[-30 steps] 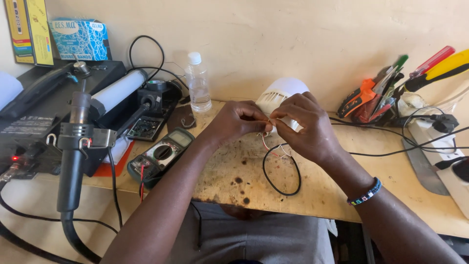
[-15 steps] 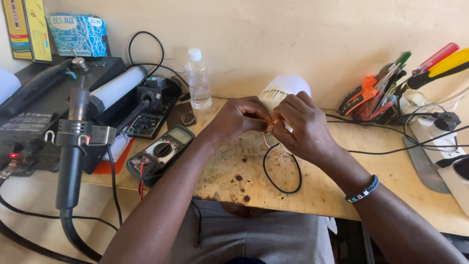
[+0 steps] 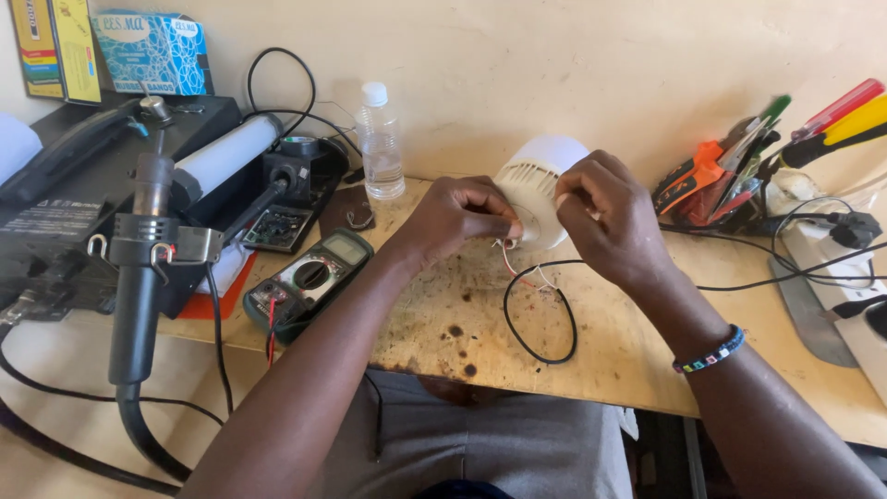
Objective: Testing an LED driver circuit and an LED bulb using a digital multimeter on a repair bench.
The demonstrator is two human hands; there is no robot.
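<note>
A white bulb housing (image 3: 540, 176) with vent slots lies on its side on the wooden table (image 3: 443, 323), its open base toward me. My left hand (image 3: 462, 217) pinches at that base, where thin red and white wires (image 3: 513, 263) come out. My right hand (image 3: 605, 217) grips the housing from the right and covers part of it. A black cable (image 3: 540, 319) loops on the table just below both hands.
A multimeter (image 3: 309, 282) lies left of the hands, with a clear plastic bottle (image 3: 380, 143) behind it. A hot-air gun (image 3: 139, 277) hangs at the left on a black station (image 3: 55, 203). Screwdrivers and pliers (image 3: 739, 171) and a power strip (image 3: 850, 305) sit at the right.
Both hands have shifted a little up and toward the wall with the housing, and more of the white housing now shows between them.
</note>
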